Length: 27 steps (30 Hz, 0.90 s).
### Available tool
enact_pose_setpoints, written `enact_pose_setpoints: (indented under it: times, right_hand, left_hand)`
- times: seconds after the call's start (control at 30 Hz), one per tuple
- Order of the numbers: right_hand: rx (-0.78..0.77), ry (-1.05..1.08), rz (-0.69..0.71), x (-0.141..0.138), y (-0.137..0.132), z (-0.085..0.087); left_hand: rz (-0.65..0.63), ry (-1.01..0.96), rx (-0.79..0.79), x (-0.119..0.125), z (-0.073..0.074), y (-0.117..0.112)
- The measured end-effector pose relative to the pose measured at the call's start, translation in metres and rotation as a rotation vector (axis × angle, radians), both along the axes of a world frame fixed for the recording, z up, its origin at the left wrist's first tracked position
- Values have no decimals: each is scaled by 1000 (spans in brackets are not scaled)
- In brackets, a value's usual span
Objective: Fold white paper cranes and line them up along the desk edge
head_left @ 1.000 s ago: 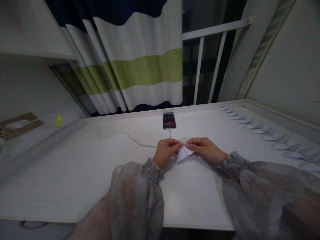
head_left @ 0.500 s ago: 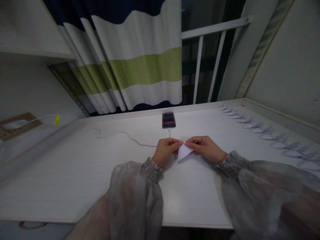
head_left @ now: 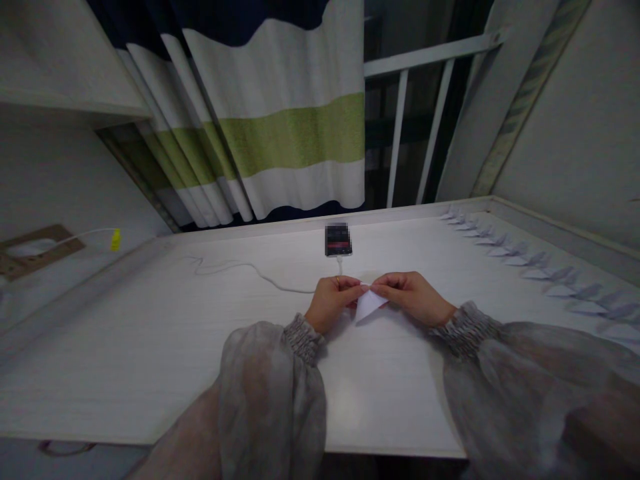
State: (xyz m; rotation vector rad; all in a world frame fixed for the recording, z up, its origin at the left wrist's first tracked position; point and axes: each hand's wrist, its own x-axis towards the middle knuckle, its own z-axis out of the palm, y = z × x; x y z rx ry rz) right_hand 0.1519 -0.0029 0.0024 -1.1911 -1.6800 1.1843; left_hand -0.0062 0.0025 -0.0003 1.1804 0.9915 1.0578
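Observation:
A piece of folded white paper (head_left: 369, 307), roughly triangular with its point hanging down toward me, is held between both hands just above the white desk. My left hand (head_left: 330, 299) pinches its upper left edge between thumb and fingers. From the other side, my right hand (head_left: 413, 297) grips the top right edge in the same way, thumb tips almost meeting. The paper's upper part and its far side are hidden by my fingers.
A phone (head_left: 339, 239) lies on the desk (head_left: 200, 353) beyond my hands, with a white cable (head_left: 260, 275) trailing left. Several folded white paper shapes (head_left: 537, 273) stand in a row along the right edge. A striped curtain (head_left: 295, 140) hangs behind.
My left fingertips have shifted slightly on the paper's top edge, and the thumbs sit a little closer together. Otherwise the hands and paper stay in place.

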Motion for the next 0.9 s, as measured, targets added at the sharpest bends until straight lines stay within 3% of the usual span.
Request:
enact_pose_setpoints:
  times: [0.4,0.7,0.9]
  right_hand:
    - [-5,56,40,0,0,0]
    - [-84,187,64,-6,-5,8]
    - [-93,168,55,-4,-4,5]
  left_hand:
    - [-19,6,26,-3,-2,1]
    - [-17,-114,-27,-2,0,0]
    - [-85,-30,-15,-2,0,1]
